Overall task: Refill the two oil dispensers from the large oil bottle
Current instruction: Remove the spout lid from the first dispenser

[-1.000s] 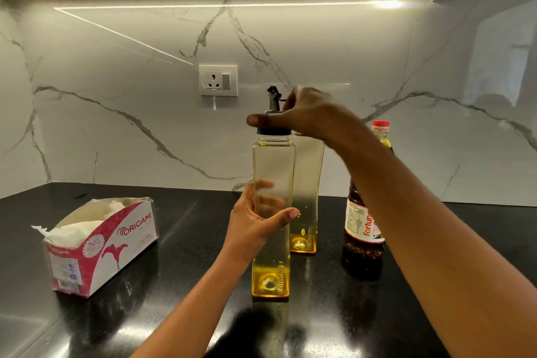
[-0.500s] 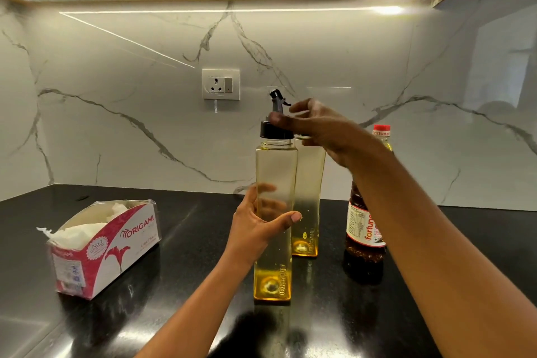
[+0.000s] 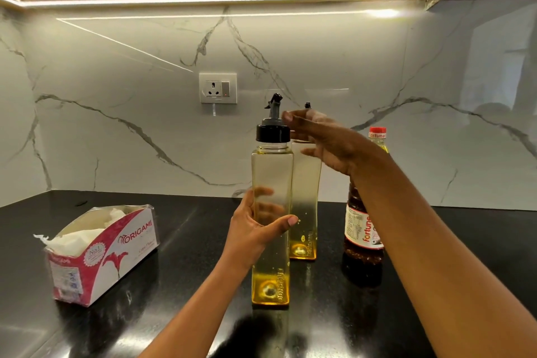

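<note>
Head view | early: near dispenser (image 3: 271,171) and far dispenser (image 3: 305,212) each hold a shallow oil layer, unopened | oil bottle (image 3: 361,229) capped, standing right of them | left hand (image 3: 255,229) grips near dispenser | right hand (image 3: 328,142) fingers apart beside its cap (image 3: 272,134), contact unclear through blur

Under-cabinet light strip (image 3: 215,0) lit my view warmly, glared off marble backsplash (image 3: 116,131) and black counter (image 3: 180,244); my right hand (image 3: 325,142) blurred.

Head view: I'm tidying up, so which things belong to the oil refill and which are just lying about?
For the job: front dispenser in the left hand, back dispenser, large oil bottle.
Lying about: tissue box, wall socket.
</note>
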`<state>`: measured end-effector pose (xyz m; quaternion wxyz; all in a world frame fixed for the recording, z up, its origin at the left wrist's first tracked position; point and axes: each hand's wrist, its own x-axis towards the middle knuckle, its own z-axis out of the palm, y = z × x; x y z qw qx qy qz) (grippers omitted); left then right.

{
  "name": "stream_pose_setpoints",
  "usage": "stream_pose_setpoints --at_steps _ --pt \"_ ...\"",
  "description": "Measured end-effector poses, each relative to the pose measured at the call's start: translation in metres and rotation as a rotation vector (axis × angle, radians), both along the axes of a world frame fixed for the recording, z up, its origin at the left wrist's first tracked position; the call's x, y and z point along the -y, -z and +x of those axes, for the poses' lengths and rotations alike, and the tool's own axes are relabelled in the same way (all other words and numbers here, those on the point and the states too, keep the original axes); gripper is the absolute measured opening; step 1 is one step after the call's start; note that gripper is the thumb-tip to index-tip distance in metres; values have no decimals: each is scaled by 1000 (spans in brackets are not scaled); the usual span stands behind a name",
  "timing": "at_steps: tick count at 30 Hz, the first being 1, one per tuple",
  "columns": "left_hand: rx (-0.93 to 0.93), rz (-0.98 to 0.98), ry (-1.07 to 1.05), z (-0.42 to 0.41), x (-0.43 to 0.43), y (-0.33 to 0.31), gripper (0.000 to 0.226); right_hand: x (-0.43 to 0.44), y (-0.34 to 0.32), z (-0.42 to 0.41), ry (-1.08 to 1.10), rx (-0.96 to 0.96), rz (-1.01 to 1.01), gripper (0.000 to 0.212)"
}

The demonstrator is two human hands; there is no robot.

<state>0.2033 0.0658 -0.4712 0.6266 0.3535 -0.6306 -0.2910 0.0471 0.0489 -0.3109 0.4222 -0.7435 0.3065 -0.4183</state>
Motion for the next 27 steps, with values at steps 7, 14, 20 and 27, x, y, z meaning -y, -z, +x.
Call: stream_pose_setpoints --at_steps 7,14,20,27 --pt "-14 -1 -25 -2 0 -1 74 -15 1 43 598 -383 -733 72" --pt "5 3 -9 0 1 0 83 -7 -20 3 -111 -106 25 74" --pt "4 0 -8 -1 3 -1 73 -21 -22 32 424 -536 -501 66" --pt "2 -6 -3 -1 1 -1 66 -9 -30 21 21 -407 -137 56"
